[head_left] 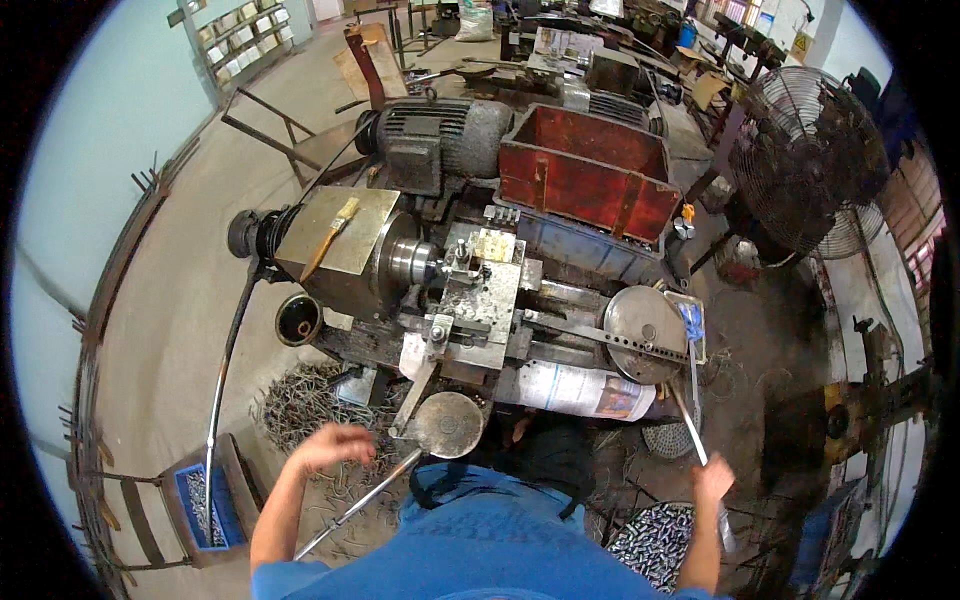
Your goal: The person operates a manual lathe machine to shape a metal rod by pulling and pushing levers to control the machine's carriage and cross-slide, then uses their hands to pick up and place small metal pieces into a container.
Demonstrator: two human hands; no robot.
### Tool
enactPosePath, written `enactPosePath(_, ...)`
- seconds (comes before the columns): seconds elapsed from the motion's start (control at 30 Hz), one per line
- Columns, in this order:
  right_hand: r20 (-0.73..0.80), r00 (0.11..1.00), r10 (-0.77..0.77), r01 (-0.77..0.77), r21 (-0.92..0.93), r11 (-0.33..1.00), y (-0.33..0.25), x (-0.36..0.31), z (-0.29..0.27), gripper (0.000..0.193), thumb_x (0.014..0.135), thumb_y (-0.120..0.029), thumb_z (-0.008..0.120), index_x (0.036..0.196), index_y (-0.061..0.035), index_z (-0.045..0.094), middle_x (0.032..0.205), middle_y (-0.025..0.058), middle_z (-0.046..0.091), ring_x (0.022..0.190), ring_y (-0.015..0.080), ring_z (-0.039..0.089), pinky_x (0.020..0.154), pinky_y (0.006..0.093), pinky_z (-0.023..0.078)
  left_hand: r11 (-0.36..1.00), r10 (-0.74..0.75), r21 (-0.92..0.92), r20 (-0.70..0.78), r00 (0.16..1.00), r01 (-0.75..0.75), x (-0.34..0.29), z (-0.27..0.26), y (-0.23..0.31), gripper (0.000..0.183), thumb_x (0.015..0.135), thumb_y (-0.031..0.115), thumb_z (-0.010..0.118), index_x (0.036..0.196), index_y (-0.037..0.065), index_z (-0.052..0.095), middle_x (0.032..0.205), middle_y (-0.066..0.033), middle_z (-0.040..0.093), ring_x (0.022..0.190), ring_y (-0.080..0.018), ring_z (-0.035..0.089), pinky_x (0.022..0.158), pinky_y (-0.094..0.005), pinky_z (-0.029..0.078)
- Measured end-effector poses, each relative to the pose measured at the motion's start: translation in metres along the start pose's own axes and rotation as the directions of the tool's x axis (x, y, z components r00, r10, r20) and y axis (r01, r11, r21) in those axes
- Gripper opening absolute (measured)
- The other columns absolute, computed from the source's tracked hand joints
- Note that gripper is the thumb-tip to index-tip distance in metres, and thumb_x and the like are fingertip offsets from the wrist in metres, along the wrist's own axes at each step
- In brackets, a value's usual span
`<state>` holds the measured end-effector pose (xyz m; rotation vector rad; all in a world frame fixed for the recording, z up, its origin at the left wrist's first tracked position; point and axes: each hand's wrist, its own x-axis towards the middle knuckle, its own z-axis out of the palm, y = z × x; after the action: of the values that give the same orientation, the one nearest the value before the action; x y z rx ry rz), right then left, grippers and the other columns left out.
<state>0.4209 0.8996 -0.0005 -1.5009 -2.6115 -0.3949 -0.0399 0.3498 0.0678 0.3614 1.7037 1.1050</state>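
A small metal lathe stands before me, its round chuck [405,262] at the left and a steel tool slide [480,310] beside it. My right hand [712,478] is closed round the lower end of a pale metal lever [690,422], which runs up toward a round steel disc [640,330]. Left of the smaller round handwheel plate [448,424], my left hand [338,447] hangs in the air with fingers loosely bent and apart. Nothing shows in it. A long metal rod [365,505] passes below that hand. Close under my right forearm is a container of small metal pieces [650,545].
A brush [330,238] lies on the headstock cover. Behind are a motor [440,135] and a rusty red bin [590,175]. Tangled metal shavings [310,405] heap at the left. A blue tray of parts [208,508] sits lower left; a large fan [808,160] stands right.
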Motion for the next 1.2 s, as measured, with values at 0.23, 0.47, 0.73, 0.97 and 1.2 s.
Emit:
enactPosePath(0.23, -0.051, 0.984, 0.170, -0.172, -0.056, 0.983, -0.012, 0.088, -0.009, 0.057, 0.058, -0.019, 0.064, 0.114, -0.0080, 0.059, 0.106, 0.0125, 0.060, 0.101, 0.0321, 0.054, 0.089, 0.0474, 0.038, 0.549, 0.323, 0.775, -0.541, 0.776, 0.312, 0.119, -0.126, -0.083, 0.041, 0.074, 0.039, 0.067, 0.092, 0.002, 0.064, 0.091, -0.0181, 0.066, 0.087, -0.0353, 0.062, 0.074, -0.0444, 0.050)
enactPosePath(0.47, -0.154, 0.988, 0.016, 0.020, 0.225, 0.974, -0.054, 0.043, -0.042, 0.045, 0.056, -0.020, 0.061, 0.099, -0.0045, 0.065, 0.109, 0.0114, 0.061, 0.103, 0.0320, 0.052, 0.096, 0.0451, 0.034, 0.339, 0.286, 0.785, -0.611, 0.738, 0.518, 0.173, -0.089, -0.117, 0.052, 0.083, 0.054, 0.052, 0.087, 0.003, 0.064, 0.084, -0.0160, 0.067, 0.081, -0.0318, 0.065, 0.070, -0.0430, 0.051)
enactPosePath(0.73, -0.272, 0.954, -0.125, 0.242, 0.459, 0.855, -0.105, 0.074, -0.090, 0.033, 0.057, -0.016, 0.060, 0.087, -0.0033, 0.067, 0.099, 0.0118, 0.064, 0.099, 0.0311, 0.054, 0.092, 0.0422, 0.038, 0.318, 0.274, 0.855, -0.496, 0.824, 0.409, 0.175, -0.106, -0.144, 0.041, 0.081, 0.046, 0.057, 0.082, 0.005, 0.062, 0.080, -0.0158, 0.066, 0.076, -0.0337, 0.065, 0.068, -0.0444, 0.051)
enactPosePath(0.97, -0.457, 0.727, -0.512, 0.660, 0.670, 0.340, -0.280, 0.137, -0.198, 0.040, 0.055, -0.017, 0.065, 0.092, -0.0034, 0.066, 0.092, 0.0129, 0.064, 0.090, 0.0324, 0.056, 0.079, 0.0416, 0.046, 0.335, 0.140, 0.801, -0.564, 0.814, 0.497, 0.154, -0.096, -0.103, 0.039, 0.079, 0.042, 0.061, 0.089, 0.004, 0.064, 0.088, -0.0176, 0.066, 0.091, -0.0326, 0.063, 0.075, -0.0414, 0.050)
enactPosePath(1.2, -0.586, 0.286, -0.758, 0.938, 0.334, 0.096, -0.471, 0.155, -0.228, 0.027, 0.049, -0.019, 0.063, 0.072, -0.0076, 0.069, 0.093, 0.0076, 0.062, 0.098, 0.0262, 0.053, 0.096, 0.0405, 0.037, 0.664, 0.425, 0.683, -0.680, 0.598, 0.304, 0.008, -0.152, 0.000, 0.032, 0.082, 0.034, 0.058, 0.104, 0.011, 0.064, 0.089, -0.0160, 0.067, 0.083, -0.0318, 0.064, 0.072, -0.0420, 0.050)
